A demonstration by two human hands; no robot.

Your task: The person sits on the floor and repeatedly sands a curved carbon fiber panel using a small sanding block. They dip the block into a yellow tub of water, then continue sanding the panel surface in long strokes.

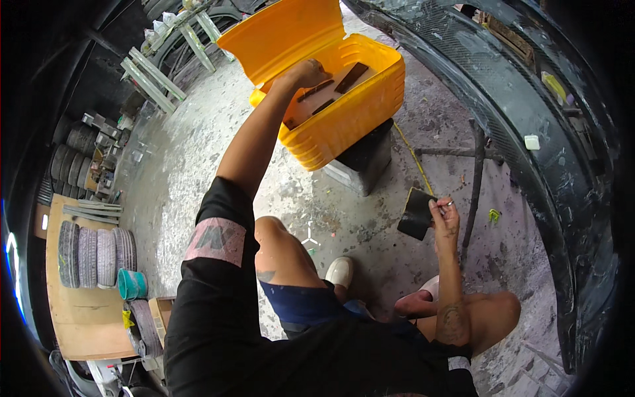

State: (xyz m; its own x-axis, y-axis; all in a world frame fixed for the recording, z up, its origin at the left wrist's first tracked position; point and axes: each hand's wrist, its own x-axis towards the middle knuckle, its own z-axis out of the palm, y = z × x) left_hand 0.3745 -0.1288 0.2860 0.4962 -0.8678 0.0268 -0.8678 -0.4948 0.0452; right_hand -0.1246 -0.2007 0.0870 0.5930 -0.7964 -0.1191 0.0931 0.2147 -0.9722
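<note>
A yellow plastic box (pixel 331 132) with its lid (pixel 284 36) tipped back holds cloudy liquid and several dark brown flat pieces (pixel 351 77). My left hand (pixel 307 73) reaches over the box's far left part, fingers curled downward and mostly hidden. Just below it lies a dark strip (pixel 315 91); I cannot tell whether the fingers touch it. On the right, above the floor, my right hand (pixel 445 217) pinches the edge of a black square sheet of sandpaper (pixel 417 214) between thumb and fingers.
The box stands on a dark grey crate (pixel 362 162). Curving down the right side is a large dark car body panel (pixel 529 132), near a metal stand (pixel 475 178). Tyres (pixel 106 258) and a teal bucket (pixel 133 284) are at the left. A yellow cord (pixel 413 157) hangs beside the crate.
</note>
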